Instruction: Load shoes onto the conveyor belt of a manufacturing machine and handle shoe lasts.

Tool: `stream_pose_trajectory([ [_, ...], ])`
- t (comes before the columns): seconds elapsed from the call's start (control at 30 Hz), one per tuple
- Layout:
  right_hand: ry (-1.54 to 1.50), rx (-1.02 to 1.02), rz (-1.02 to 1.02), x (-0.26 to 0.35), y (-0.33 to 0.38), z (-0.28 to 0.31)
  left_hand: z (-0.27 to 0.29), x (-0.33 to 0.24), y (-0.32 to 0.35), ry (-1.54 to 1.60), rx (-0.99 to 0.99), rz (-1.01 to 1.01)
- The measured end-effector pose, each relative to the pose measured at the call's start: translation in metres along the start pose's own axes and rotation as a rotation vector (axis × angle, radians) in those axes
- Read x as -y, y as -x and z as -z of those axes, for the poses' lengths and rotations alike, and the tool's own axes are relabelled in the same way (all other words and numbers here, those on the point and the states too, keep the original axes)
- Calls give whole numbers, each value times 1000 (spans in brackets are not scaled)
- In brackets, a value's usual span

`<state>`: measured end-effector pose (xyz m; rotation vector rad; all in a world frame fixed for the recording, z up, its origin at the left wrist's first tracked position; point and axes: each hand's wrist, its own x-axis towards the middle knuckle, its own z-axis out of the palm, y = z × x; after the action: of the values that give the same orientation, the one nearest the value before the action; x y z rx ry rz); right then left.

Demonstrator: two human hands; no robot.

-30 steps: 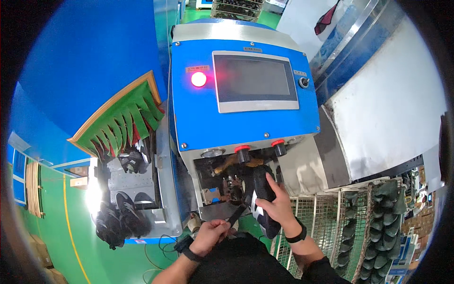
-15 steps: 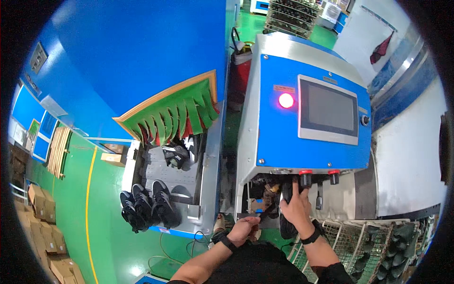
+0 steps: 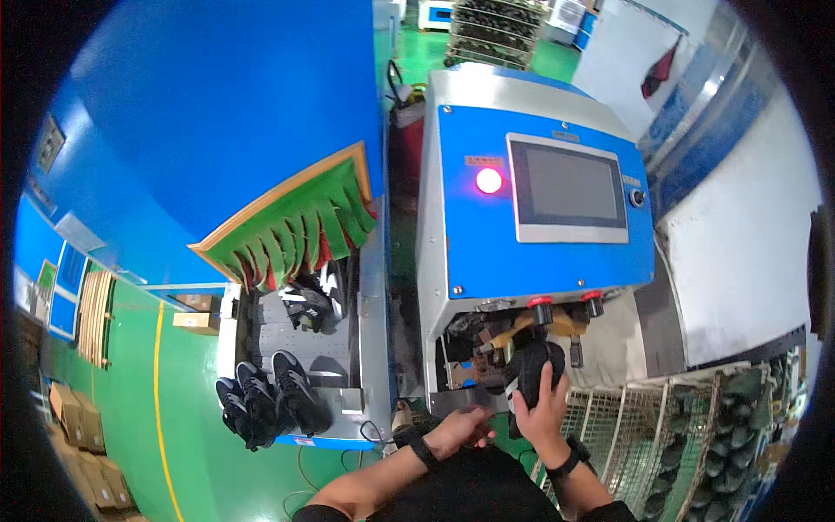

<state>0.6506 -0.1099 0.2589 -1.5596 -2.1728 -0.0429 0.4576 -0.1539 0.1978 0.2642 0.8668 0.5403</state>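
Note:
A dark shoe [image 3: 532, 370] with a pale edge stands tilted below the front of the blue-and-silver machine [image 3: 452, 261]. My right hand [image 3: 541, 418] grips it from the near side, thumb and fingers spread along it. Close by on the left, my left hand [image 3: 463, 431] is curled in front of my body, apart from the shoe. Its fingers are bent together and slightly blurred, and whatever lies in them is hidden. Yellowish parts [image 3: 564, 325] show in the machine's opening, just above the shoe.
Left of the machine, a conveyor [image 3: 277, 335] carries several black-and-white shoes [image 3: 297, 391] under a green strip curtain [image 3: 300, 235]. A lit red lamp [image 3: 489, 181] and a screen [image 3: 570, 187] face me. Wire racks [image 3: 609, 426] with dark shoes stand at lower right.
The shoe has turned from a narrow edge-on view to show a broader face. My right hand has come away from the knobs and lower on the shoe. The whole view has shifted.

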Motion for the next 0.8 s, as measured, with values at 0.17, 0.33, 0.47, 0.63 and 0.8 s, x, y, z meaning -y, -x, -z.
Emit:
stream_pose_trajectory([
  [0.17, -3, 238, 49, 11, 77, 70, -21, -12, 21, -13, 234, 106],
  [0.33, -689, 602, -543, 32, 75, 117, 1, 31, 10, 79, 350, 356],
  [0.47, -1142, 311, -916, -4, 63, 23, 10, 25, 43, -386, 95, 215],
  [0.63, -1796, 182, -1131, 50, 16, 6, -13, -21, 134, -1009, -205, -301],
  [0.8, -1502, 46, -857, 9, 74, 40, -38, -33, 170, -961, -132, -338],
])
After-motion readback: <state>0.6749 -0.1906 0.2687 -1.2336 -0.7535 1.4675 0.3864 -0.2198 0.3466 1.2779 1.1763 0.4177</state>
